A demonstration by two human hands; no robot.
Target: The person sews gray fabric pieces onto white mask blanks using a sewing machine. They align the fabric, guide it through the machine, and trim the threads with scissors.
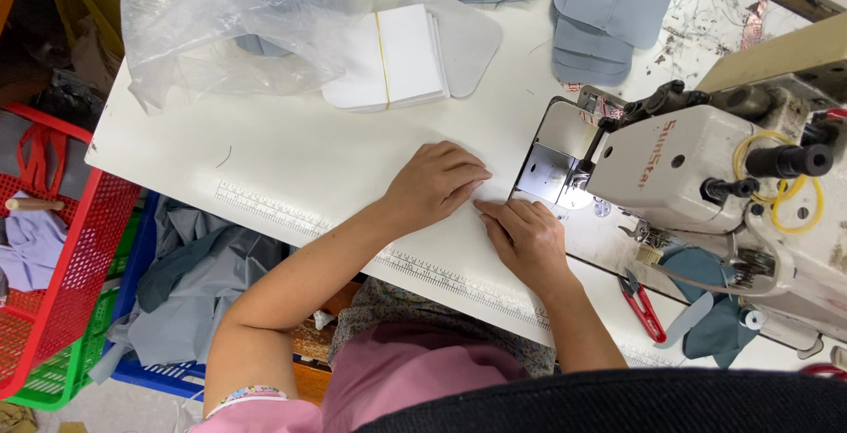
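Low in the frame, red snips [642, 307] lie at the table [291, 164] edge. At centre, the left hand [434, 182] and right hand [528, 237] press flat, fingers spread, grip released, on a white piece [441, 235] just beside the sewing machine [697, 173]. Farther up lie a white stack [388, 58], grey pieces [609, 10] and a plastic bag [229, 18].

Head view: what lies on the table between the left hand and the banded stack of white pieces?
Only bare white table separates the left hand from the banded stack of white pieces, as the head view shows.
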